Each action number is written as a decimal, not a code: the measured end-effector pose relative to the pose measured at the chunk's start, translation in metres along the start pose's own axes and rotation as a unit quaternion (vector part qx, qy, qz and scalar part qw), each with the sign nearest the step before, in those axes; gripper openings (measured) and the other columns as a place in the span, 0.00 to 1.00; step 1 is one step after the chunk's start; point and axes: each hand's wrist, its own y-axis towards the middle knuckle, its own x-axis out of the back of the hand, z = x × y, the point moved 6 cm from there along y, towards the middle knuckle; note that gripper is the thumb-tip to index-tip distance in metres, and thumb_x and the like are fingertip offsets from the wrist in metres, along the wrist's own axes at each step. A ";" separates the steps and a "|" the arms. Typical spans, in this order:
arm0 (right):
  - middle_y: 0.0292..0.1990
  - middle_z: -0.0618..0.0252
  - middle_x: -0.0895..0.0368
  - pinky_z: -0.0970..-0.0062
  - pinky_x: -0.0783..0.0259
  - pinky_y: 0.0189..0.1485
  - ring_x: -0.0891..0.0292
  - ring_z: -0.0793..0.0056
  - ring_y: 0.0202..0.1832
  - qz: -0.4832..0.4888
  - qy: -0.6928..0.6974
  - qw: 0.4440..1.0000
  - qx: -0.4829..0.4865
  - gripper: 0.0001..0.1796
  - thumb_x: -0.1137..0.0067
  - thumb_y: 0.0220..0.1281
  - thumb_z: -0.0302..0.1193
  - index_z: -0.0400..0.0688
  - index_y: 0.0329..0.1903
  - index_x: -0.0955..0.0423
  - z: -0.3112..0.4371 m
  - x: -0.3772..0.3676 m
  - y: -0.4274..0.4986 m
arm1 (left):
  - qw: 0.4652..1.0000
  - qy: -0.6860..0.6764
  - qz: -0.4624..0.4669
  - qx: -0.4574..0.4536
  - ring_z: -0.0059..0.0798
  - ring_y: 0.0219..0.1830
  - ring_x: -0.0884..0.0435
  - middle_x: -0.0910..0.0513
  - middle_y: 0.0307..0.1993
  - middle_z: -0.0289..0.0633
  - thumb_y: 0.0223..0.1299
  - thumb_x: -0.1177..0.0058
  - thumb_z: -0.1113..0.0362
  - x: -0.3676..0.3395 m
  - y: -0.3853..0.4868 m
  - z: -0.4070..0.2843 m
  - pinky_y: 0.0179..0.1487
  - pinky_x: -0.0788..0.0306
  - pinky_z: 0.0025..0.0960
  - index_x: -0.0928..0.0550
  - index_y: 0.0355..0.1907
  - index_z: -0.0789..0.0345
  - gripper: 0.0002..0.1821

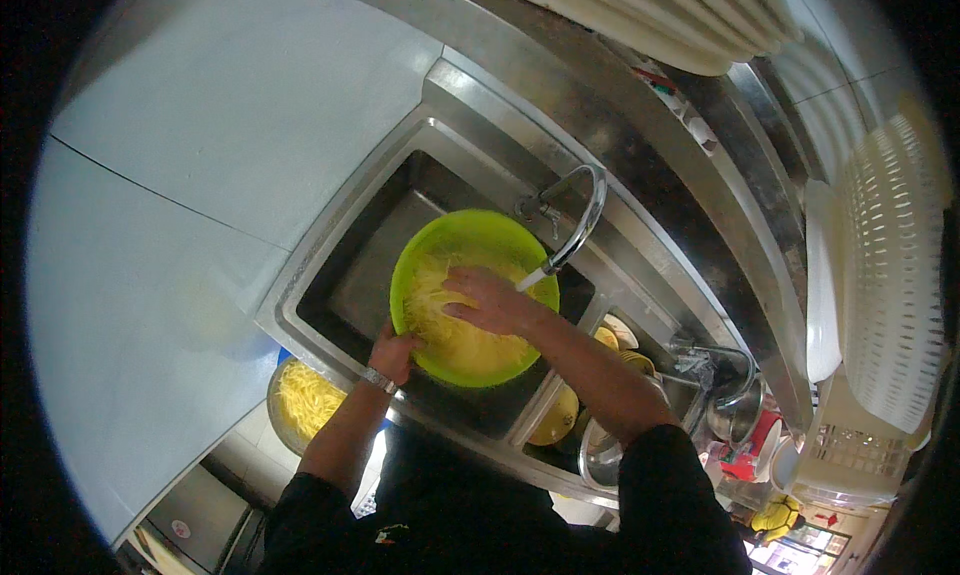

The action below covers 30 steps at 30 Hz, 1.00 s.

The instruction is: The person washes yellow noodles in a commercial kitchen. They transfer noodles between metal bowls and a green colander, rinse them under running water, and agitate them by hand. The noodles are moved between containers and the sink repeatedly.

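Note:
A bright green plastic basin (546,263) is inside the left bowl of a stainless steel sink (352,267). Pale yellow shreds (431,293), perhaps shredded potato, lie in it with cloudy water. My left hand (394,356), with a metal-banded watch (380,380) at the wrist, grips the basin's near-left rim. Over the shreds, my right hand (489,299) spreads its fingers, palm down, touching the wet contents; I see nothing held in it. Water (531,279) runs from the curved chrome faucet (596,200) into the basin beside my right hand.
A metal bowl (279,417) of yellow shreds stands below the counter edge. Dishes (621,331) crowd the right sink bowl, under a second faucet (739,357). A steel shelf (645,139) runs behind, with a white perforated basket (892,275) at right. Pale countertop (187,162) extends left.

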 end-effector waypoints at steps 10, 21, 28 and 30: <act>0.69 0.49 0.46 0.61 0.49 0.71 0.51 0.53 0.71 -0.008 0.165 0.977 -0.137 0.34 0.48 0.65 0.46 0.51 0.70 0.45 -0.054 -0.003 0.034 | 0.999 0.002 -0.041 -0.018 0.39 0.44 0.18 0.21 0.47 0.42 0.51 0.50 0.77 -0.001 0.008 -0.002 0.34 0.18 0.41 0.30 0.58 0.59 0.29; 0.70 0.44 0.50 0.59 0.54 0.72 0.56 0.48 0.72 -0.051 -0.121 0.976 -0.171 0.43 0.34 0.48 0.41 0.39 0.65 0.40 0.009 -0.004 -0.026 | 0.996 -0.011 -0.081 -0.039 0.39 0.46 0.20 0.22 0.48 0.40 0.53 0.50 0.73 0.002 0.016 0.020 0.31 0.19 0.39 0.34 0.60 0.58 0.29; 0.71 0.40 0.59 0.40 0.56 0.69 0.63 0.35 0.71 -0.050 -0.036 0.997 -0.055 0.50 0.34 0.49 0.49 0.49 0.72 0.50 -0.067 0.021 0.012 | 0.997 -0.013 -0.023 -0.073 0.38 0.47 0.20 0.22 0.49 0.39 0.56 0.50 0.73 0.006 0.027 0.035 0.38 0.20 0.35 0.36 0.62 0.61 0.28; 0.71 0.41 0.59 0.38 0.58 0.69 0.64 0.35 0.71 -0.123 -0.029 0.992 -0.017 0.52 0.33 0.45 0.51 0.49 0.72 0.49 -0.050 0.029 -0.005 | 0.996 -0.048 -0.059 -0.045 0.35 0.45 0.21 0.23 0.50 0.38 0.53 0.53 0.76 0.002 0.026 0.037 0.34 0.23 0.35 0.35 0.62 0.57 0.30</act>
